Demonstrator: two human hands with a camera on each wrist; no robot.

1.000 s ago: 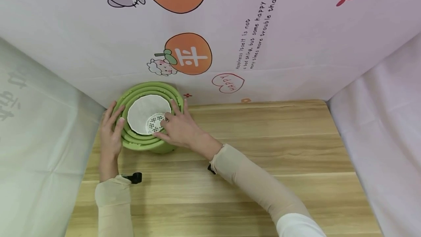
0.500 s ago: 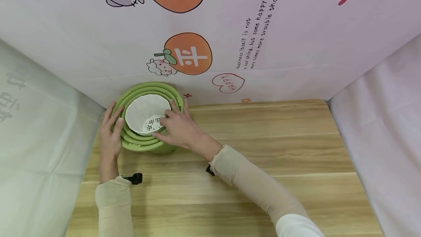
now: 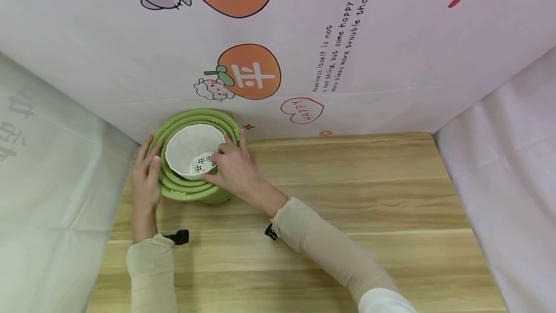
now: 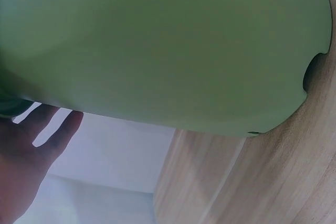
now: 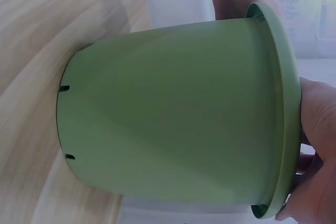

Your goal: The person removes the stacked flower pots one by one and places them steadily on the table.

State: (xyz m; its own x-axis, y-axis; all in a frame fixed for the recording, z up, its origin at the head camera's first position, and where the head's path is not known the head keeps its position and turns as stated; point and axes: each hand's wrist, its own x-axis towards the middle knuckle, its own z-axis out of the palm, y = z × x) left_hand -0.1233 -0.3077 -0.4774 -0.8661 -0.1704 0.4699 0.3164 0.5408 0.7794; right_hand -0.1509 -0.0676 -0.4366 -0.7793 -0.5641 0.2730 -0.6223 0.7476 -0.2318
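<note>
One green pot [image 3: 196, 192] stands at the upper left of the table [image 3: 347, 197] in the head view, right against the back cloth. Its top shows several green rims nested one inside another (how many pots are stacked I cannot tell), and one white liner [image 3: 191, 146] sits in the middle, with a patch of small holes at its lower right.

There are two hands, both at the pot. The left hand [image 3: 145, 177] lies along the pot's left side, fingers straight and pressed flat on the rim. The right hand [image 3: 232, 168] rests on the right side of the rim, its fingertips curled over the liner's edge, gripping it beside the holes. The right wrist view shows the pot's smooth green wall [image 5: 173, 114] with two small slots near the base. In the left wrist view the wall fills most of the frame, with one notch at the base.

Each wrist carries one black clip at the cuff of a beige sleeve.

The table is pale wood with lengthwise grain. Three cloths close it in: a pink one behind, printed with two oranges, a cat, a heart and lines of text; a greenish one at left; a plain pale one at right.
</note>
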